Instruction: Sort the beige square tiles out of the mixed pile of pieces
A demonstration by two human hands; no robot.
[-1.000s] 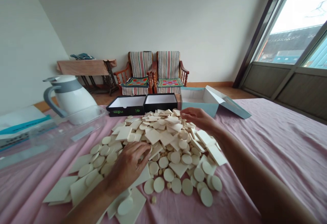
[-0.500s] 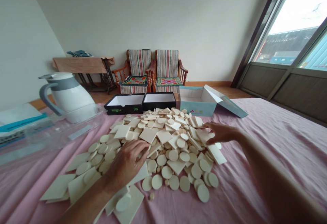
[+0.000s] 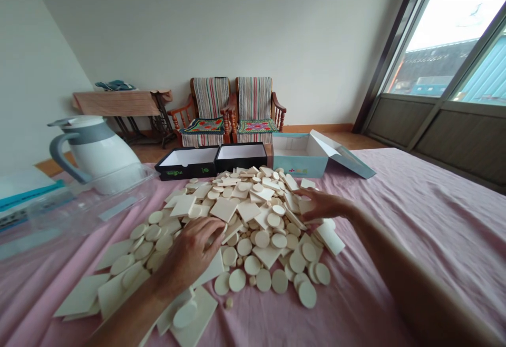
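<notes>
A large heap of pale wooden pieces (image 3: pixel 247 211), mostly thin squares and round discs with a few small pegs, lies before me. My left hand (image 3: pixel 200 239) rests on the heap's left side, fingers bent and thumb beneath; its fingertips are partly hidden, so what it pinches cannot be made out. At the right side, my right hand (image 3: pixel 322 204) reaches inward with its fingers around a square wooden tile (image 3: pixel 305 207). Just below that hand, another flat tile (image 3: pixel 332 238) leans at the edge. Several discs (image 3: pixel 307 294) lie along the near edge.
Behind the heap stand two black boxes (image 3: pixel 185 170) with white insides and a light-blue box (image 3: pixel 298 166) with its lid (image 3: pixel 351 161) leaning beside it. A white-and-grey jug (image 3: pixel 105 149) and clear plastic packaging (image 3: pixel 118 199) are at left. Pink cloth (image 3: pixel 395 204) covers the table.
My right hand has moved a little left, inward against the heap, with tiles there shifting. My left hand stays nearly in place. The whole view has shifted slightly.
</notes>
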